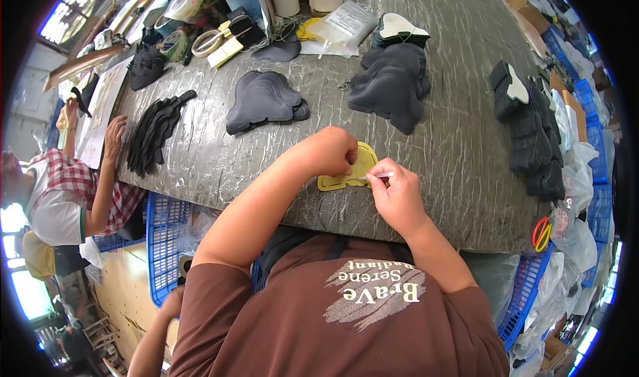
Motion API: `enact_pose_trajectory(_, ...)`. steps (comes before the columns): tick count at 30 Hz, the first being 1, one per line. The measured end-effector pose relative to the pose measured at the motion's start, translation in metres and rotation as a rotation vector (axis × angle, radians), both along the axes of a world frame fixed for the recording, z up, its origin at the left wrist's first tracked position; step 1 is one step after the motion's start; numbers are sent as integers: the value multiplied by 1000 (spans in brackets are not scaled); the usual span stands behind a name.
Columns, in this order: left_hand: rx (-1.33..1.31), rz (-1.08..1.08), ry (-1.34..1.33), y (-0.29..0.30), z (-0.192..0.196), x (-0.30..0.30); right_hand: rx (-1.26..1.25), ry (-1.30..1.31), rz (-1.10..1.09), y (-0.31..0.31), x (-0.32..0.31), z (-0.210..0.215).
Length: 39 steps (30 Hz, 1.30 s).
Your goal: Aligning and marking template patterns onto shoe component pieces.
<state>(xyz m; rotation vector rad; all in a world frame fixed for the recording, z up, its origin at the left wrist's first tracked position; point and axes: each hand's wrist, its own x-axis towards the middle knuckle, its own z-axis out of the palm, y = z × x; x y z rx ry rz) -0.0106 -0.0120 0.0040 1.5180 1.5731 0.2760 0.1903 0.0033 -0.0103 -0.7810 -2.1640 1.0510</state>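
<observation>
Near the table's front edge lies a flat yellow template-like piece (364, 159) with a curved outline and a notched lower edge. My left hand (331, 152) is over its left part, fingers bent and pressed down on it. In a pinch, my right hand (401, 197) holds a slim whitish pen-like tool (381, 175), its tip at the piece's right edge. What lies under the yellow piece is hidden. Beyond my hands rest a stack of dark grey curved pieces (263, 101) and a taller dark stack (389, 81).
Red-and-yellow scissors (542, 234) lie at the right front edge. Black stacked pieces (539, 137) stand at right, more black pieces (156, 134) at left. A plastic bag (344, 24), tape roll (208, 43) and tubs sit at the back. A co-worker (73, 190) works at left, near blue crates (166, 244).
</observation>
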Motion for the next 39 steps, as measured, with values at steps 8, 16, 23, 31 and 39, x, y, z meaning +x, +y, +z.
enact_pose_trajectory(8,6,3,0,1,-2,1,127,-19,14,-1,0,-1)
enact_pose_trajectory(16,-2,10,7,0,-1,1,33,-13,10,2,7,-2)
enact_pose_trajectory(23,-55,28,-4,2,1,2,-13,0,-24,4,18,-3)
enact_pose_trajectory(31,-63,30,-21,2,0,2,-18,-10,-68,3,34,-1)
enact_pose_trajectory(39,79,-13,302,4,6,15,-20,-11,-87,11,38,2)
